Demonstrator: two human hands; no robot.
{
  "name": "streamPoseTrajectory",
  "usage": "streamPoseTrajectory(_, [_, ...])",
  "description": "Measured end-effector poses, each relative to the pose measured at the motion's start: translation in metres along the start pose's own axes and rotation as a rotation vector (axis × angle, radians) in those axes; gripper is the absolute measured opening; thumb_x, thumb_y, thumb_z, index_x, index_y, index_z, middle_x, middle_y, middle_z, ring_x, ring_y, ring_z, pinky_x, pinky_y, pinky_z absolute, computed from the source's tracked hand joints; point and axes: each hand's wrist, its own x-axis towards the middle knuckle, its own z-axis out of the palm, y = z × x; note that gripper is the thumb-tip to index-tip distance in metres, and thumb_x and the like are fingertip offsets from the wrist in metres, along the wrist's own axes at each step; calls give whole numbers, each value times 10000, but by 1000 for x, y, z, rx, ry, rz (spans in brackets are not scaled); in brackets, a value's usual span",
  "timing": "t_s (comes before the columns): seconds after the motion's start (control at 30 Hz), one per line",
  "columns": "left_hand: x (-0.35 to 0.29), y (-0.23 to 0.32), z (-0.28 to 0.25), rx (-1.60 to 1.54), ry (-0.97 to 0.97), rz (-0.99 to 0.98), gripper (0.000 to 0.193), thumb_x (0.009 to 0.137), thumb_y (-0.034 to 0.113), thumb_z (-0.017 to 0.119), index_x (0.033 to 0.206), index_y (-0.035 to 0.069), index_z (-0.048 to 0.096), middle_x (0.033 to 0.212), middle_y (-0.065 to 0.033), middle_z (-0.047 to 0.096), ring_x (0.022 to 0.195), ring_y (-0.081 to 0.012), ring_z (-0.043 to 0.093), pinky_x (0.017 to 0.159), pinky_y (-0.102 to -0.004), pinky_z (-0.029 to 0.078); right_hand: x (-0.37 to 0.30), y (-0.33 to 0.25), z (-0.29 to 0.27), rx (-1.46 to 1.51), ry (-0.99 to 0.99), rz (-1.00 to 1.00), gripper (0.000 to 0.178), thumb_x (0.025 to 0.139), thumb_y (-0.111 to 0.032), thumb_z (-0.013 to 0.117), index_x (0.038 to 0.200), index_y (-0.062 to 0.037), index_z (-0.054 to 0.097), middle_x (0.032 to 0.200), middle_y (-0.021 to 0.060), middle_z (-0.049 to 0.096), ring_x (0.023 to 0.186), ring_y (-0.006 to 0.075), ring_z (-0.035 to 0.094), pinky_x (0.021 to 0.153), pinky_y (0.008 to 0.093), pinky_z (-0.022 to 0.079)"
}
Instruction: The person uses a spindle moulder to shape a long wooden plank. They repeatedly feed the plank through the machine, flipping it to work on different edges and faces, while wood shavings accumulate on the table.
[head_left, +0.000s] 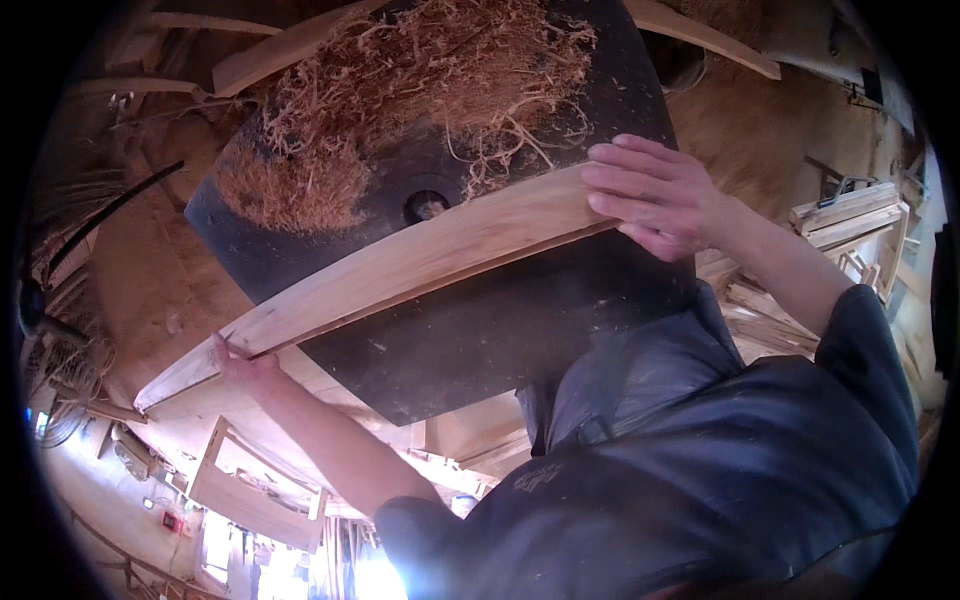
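Observation:
A long, curved wooden board (430,245) lies slantwise across a dark, flat machine table (470,330), its left end reaching out past the table's edge. Toward that left end, my left hand (245,368) grips the near edge, thumb up on the wood and the other fingers mostly hidden. My right hand (665,200) is closed over the board's right end, fingers laid across its top. Just beyond the board's far edge shows a round opening (427,206) in the table, with something light-coloured inside it.
Wood shavings and sawdust (420,90) are heaped on the table's far half. More curved wooden pieces (700,35) lie beyond it. Stacked lumber (850,215) stands at the right. A fan-like wire guard (65,370) is at the far left, and a wooden frame part (255,490) at the lower left.

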Motion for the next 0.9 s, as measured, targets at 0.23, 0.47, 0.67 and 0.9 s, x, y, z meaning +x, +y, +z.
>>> streamPoseTrajectory(0.23, [47,6,-67,-47,10,-57,545,836,252,710,1313,52,539,1328,-169,583,1226,-384,565,1015,-607,474,58,-7,23,59,-61,-104,615,616,-26,772,1220,-74,665,1343,136,628,1277,341,586,1108,490,461])
streamPoseTrajectory(0.47, [95,-3,-187,-143,39,-122,620,873,271,662,1392,13,444,1388,-219,517,1272,-411,518,1070,-614,427,116,-23,58,128,-123,-266,523,713,-49,756,1226,-81,657,1351,121,615,1325,311,540,1139,476,428])
streamPoseTrajectory(0.67, [95,-18,-291,-203,174,-198,691,882,275,643,1422,-37,347,1356,-259,504,1253,-417,524,1082,-576,446,157,-50,99,207,-158,-447,479,708,-81,711,1177,-18,634,1303,155,596,1298,342,533,1151,478,401])
streamPoseTrajectory(0.9, [59,-47,-389,-195,428,-181,728,866,297,644,1424,-40,319,1342,-268,491,1199,-427,550,1007,-561,483,187,-105,141,307,-217,-555,413,789,-57,668,1199,-7,640,1296,179,625,1281,352,564,1145,484,419])
